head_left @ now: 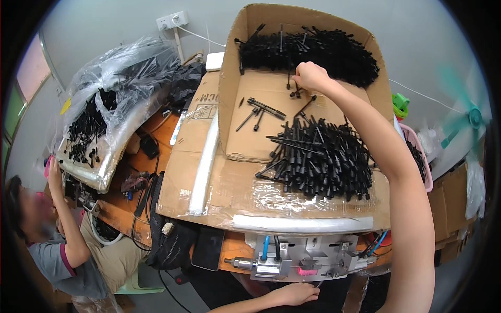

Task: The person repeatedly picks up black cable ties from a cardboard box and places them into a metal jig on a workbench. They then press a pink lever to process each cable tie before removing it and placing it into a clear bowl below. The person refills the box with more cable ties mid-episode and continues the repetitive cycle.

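Note:
My right hand (312, 77) reaches into the open cardboard box (232, 104), its fingers pinched together at thin black rods with knobbed ends (296, 93). The fingertips partly hide how many it grips. A dense heap of the same black rods (323, 49) fills the back of the box, and a second pile (323, 159) lies at its front. Several loose rods (266, 108) are scattered left of the hand. Low in the view, my left hand (298, 293) is closed just in front of a metal fixture (308, 258); a thin bit shows at its fingertips, too small to name.
Blue and black tubes run to the fixture, beside a dark phone (209, 248). At the left, a co-worker (68, 250) sits by a plastic-covered box (104, 151) of black rods. A pink basket (417, 156) and a green fan (472, 119) stand at the right.

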Demonstrator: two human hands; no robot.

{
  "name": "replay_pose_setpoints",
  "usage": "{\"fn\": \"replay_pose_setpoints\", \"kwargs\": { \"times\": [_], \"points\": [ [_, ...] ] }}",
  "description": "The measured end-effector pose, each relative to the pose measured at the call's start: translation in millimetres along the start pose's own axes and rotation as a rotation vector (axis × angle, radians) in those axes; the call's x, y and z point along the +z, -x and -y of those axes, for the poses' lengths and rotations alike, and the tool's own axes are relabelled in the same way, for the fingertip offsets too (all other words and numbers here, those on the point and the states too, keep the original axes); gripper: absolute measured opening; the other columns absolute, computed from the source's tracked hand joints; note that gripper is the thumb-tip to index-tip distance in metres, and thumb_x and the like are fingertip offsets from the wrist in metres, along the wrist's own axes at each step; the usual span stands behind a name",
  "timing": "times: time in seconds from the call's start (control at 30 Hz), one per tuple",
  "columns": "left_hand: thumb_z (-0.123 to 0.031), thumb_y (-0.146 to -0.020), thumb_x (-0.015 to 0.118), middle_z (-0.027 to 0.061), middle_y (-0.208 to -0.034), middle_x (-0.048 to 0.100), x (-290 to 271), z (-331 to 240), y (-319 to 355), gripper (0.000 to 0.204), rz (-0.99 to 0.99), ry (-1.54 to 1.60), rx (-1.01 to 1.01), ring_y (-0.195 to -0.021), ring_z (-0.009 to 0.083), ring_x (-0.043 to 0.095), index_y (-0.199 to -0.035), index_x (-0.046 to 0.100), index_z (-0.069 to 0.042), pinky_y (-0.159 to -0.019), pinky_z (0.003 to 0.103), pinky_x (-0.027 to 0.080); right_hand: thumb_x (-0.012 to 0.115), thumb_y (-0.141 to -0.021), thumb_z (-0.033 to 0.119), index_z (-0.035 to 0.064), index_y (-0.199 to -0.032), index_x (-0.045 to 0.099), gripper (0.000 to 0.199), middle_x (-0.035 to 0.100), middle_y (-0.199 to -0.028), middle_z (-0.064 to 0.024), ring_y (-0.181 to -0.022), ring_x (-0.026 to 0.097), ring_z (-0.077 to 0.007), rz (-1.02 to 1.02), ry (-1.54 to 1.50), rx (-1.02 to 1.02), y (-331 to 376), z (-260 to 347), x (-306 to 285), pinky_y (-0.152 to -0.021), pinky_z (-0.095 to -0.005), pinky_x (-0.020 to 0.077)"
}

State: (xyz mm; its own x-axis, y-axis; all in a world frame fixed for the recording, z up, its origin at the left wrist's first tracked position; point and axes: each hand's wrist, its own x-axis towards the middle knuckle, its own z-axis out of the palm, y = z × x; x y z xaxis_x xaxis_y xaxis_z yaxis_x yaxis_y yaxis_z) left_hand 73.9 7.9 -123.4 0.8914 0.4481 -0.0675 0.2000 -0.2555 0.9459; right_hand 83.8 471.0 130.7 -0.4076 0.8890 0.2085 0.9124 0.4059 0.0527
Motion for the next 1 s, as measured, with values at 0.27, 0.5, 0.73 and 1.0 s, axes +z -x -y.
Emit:
{"fn": "replay_pose_setpoints", "kwargs": {
  "times": [0.27, 0.5, 0.73, 1.0],
  "points": [
    [-0.033, -0.101, 0.048, 0.0195, -0.107, 0.062, 13.2, 15.7, -1.4, 0.034, 0.103, 0.040, 0.035, -0.104, 0.0389, 0.058, -0.117, 0.055, -0.004, -0.087, 0.048, 0.048, 0.077, -0.066, 0.017, 0.0015, -0.079, 0.072, 0.021, 0.071, -0.083, -0.0135, -0.082, 0.069, -0.0240, 0.339, -0.040, 0.158, -24.2, -10.9, 5.7, -0.070, -0.0343, 0.0530],
    [-0.034, -0.100, 0.050, 0.0186, -0.111, 0.062, 17.5, 8.7, 2.7, 0.040, 0.102, -0.028, 0.109, -0.107, 0.0374, 0.059, -0.126, 0.053, -0.004, -0.088, 0.048, 0.048, 0.059, -0.086, 0.008, -0.0001, -0.097, 0.057, 0.014, 0.065, -0.082, -0.0113, -0.080, 0.064, -0.0203, -0.034, -0.568, -0.129, 13.2, -29.8, -19.8, -0.075, -0.0339, 0.0504],
    [-0.033, -0.100, 0.050, 0.0175, -0.114, 0.062, 7.7, -4.6, 8.2, 0.039, 0.116, -0.014, 0.053, -0.109, 0.0359, 0.058, -0.126, 0.054, -0.004, -0.090, 0.047, 0.047, 0.048, -0.095, 0.010, -0.0014, -0.109, 0.047, 0.018, 0.065, -0.085, -0.0156, -0.078, 0.059, -0.0243, 0.140, -0.486, -0.368, 52.7, 46.5, -31.9, -0.077, -0.0360, 0.0462],
    [-0.035, -0.100, 0.049, 0.0167, -0.113, 0.062, 2.7, -7.5, 14.5, 0.041, 0.136, -0.116, 0.042, -0.110, 0.0340, 0.058, -0.126, 0.055, -0.004, -0.092, 0.051, 0.044, 0.059, -0.091, 0.012, 0.0027, -0.107, 0.053, 0.020, 0.069, -0.104, -0.0075, -0.085, 0.054, -0.0097, -0.050, -0.964, -0.392, 60.5, 13.9, -28.5, -0.078, -0.0283, 0.0443]
  ]
}}
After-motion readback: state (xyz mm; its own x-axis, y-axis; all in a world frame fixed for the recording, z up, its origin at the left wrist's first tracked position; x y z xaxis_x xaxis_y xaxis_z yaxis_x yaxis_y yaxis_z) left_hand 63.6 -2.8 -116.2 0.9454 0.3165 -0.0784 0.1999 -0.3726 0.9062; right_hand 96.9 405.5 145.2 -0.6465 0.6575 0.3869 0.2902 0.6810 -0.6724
